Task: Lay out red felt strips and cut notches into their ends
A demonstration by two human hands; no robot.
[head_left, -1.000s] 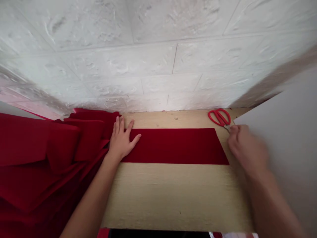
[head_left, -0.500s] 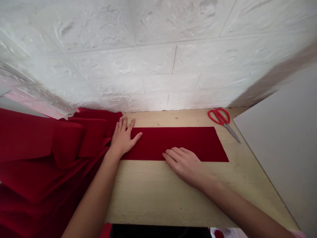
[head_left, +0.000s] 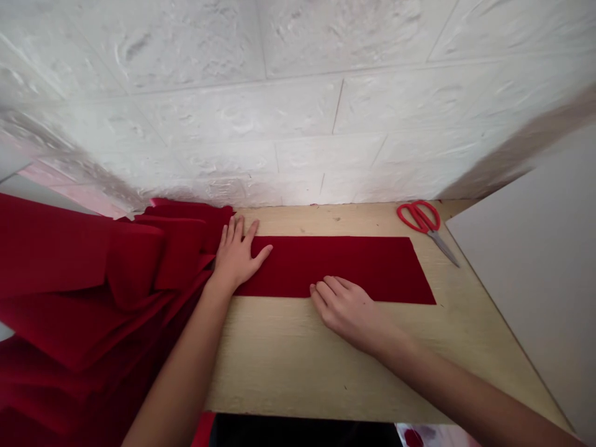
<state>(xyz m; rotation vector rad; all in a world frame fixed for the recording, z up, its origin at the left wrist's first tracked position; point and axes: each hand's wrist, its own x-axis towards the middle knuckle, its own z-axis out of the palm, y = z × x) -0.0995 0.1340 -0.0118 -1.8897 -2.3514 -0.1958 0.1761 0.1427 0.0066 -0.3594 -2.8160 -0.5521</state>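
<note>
A flat strip of dark red cloth (head_left: pixel 335 257) lies lengthwise across the wooden table. My left hand (head_left: pixel 236 254) rests palm down on its left end, fingers spread, pressing beside the gathered red cloth. At the strip's near edge, around its middle, is my right hand (head_left: pixel 342 307), with fingers curled together and thumb tucked in on the cloth's edge. The fingertips are partly hidden, but they appear to pinch that edge. Scissors with red handles (head_left: pixel 426 225) lie beyond the strip's right end, apart from both hands.
A large heap of folded red cloth (head_left: pixel 93 310) fills the left side and hangs over the table's front. Behind the wooden table (head_left: pixel 279 366) rises a white brick-patterned wall (head_left: pixel 298 112). A pale panel (head_left: pixel 535 261) borders the right side.
My right hand's fingers have curled in more at the strip's near edge. My left hand stays spread on the cloth. The whole view has shifted slightly.
</note>
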